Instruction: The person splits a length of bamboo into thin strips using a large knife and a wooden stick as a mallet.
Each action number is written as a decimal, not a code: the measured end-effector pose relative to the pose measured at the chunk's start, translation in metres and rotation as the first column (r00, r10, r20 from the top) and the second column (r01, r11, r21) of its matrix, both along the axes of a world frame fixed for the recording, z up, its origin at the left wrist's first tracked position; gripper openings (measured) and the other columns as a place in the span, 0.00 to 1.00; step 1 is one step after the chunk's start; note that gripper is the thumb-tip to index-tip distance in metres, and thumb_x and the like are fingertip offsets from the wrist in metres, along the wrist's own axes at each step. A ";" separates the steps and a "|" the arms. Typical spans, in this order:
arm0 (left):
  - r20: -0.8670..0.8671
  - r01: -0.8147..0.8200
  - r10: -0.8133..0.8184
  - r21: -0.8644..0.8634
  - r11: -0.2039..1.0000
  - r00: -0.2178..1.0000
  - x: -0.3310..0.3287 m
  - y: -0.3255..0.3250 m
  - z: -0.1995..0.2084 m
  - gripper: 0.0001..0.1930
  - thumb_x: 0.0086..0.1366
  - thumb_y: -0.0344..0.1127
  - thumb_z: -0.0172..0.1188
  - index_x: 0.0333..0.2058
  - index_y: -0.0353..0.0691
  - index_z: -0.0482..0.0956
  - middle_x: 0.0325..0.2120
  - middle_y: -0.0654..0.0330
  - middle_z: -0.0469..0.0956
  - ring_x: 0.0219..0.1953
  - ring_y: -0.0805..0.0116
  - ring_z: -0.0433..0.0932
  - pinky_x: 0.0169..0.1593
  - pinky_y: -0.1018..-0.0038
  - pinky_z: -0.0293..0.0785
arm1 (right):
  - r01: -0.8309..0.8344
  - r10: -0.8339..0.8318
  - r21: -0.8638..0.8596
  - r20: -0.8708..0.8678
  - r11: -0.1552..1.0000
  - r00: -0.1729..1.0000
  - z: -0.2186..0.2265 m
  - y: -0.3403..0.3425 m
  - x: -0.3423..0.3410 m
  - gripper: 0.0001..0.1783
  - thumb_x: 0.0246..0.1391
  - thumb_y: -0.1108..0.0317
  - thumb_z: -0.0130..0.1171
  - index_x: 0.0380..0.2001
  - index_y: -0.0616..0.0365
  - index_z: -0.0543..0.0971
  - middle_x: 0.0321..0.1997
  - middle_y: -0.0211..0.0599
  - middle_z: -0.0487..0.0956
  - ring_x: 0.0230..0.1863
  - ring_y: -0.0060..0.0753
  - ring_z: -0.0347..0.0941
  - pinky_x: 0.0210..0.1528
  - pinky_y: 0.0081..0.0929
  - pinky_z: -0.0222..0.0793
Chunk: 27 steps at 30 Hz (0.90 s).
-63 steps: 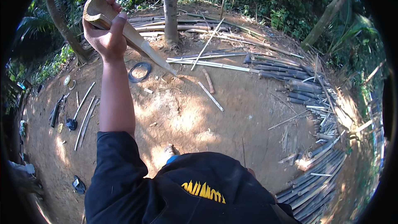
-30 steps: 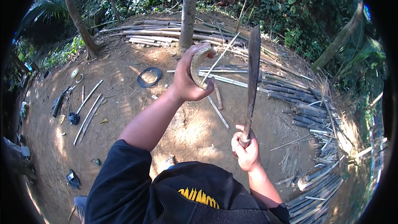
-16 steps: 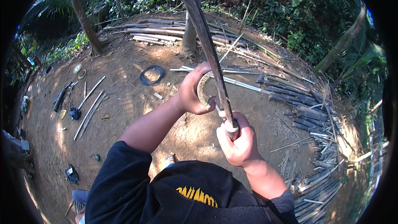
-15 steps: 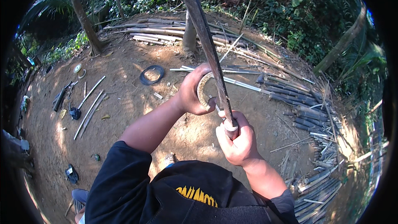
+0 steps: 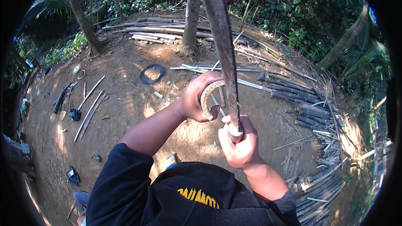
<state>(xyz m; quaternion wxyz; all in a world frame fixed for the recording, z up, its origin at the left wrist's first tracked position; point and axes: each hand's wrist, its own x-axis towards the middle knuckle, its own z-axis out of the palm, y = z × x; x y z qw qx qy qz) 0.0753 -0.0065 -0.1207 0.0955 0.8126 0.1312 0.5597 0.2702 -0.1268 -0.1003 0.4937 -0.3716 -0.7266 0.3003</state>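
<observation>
My left hand (image 5: 194, 99) is closed around a split, curved length of bamboo (image 5: 204, 102), whose pale C-shaped cut end faces up. The rest of that piece is mostly hidden by my fingers and by the foreshortened view. In front of my body, my right hand (image 5: 243, 145) grips the handle of a machete (image 5: 222, 33). Its long, dark, stained blade rises past the upper edge of the view. The blade's lower part stands just right of the bamboo's open side; whether they touch, I cannot tell.
Dark bamboo lengths (image 5: 299, 93) lie stacked at right, with split strips (image 5: 320, 196) below. Poles (image 5: 163, 30) lie behind a tree trunk (image 5: 191, 21). A black wire coil (image 5: 151, 74), pale strips (image 5: 88, 115) and a spool (image 5: 77, 70) rest on the dirt. Part of another person (image 5: 81, 196) shows lower left.
The machete blade has swung to the right and stands more upright. My left hand and the bamboo have shifted slightly down and right; both grips stay the same.
</observation>
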 end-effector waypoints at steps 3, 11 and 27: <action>0.013 0.019 -0.019 0.020 1.000 1.000 0.002 0.001 -0.003 0.37 0.46 0.36 0.66 0.58 0.34 0.68 0.45 0.47 0.78 0.47 0.51 0.79 0.54 0.59 0.74 | 0.012 -0.009 0.123 -0.026 0.992 1.000 0.000 -0.002 0.000 0.12 0.55 0.76 0.64 0.42 0.61 0.75 0.21 0.23 0.71 0.20 0.14 0.63 0.25 0.18 0.64; -0.008 0.005 -0.005 -0.018 1.000 1.000 -0.001 -0.006 -0.003 0.40 0.46 0.36 0.67 0.60 0.33 0.68 0.49 0.47 0.78 0.50 0.50 0.79 0.57 0.58 0.73 | 0.062 -0.037 -0.151 0.167 0.987 0.985 -0.002 0.000 -0.004 0.10 0.56 0.68 0.61 0.39 0.60 0.75 0.27 0.42 0.78 0.28 0.40 0.79 0.34 0.34 0.73; 0.363 -0.434 0.369 0.115 0.894 0.856 0.019 -0.026 -0.047 0.26 0.52 0.24 0.62 0.49 0.37 0.63 0.30 0.55 0.70 0.27 0.65 0.68 0.29 0.68 0.63 | -0.114 0.057 -0.454 -0.138 0.884 0.989 -0.013 -0.008 -0.008 0.09 0.56 0.72 0.63 0.37 0.59 0.73 0.23 0.28 0.72 0.24 0.20 0.67 0.31 0.25 0.68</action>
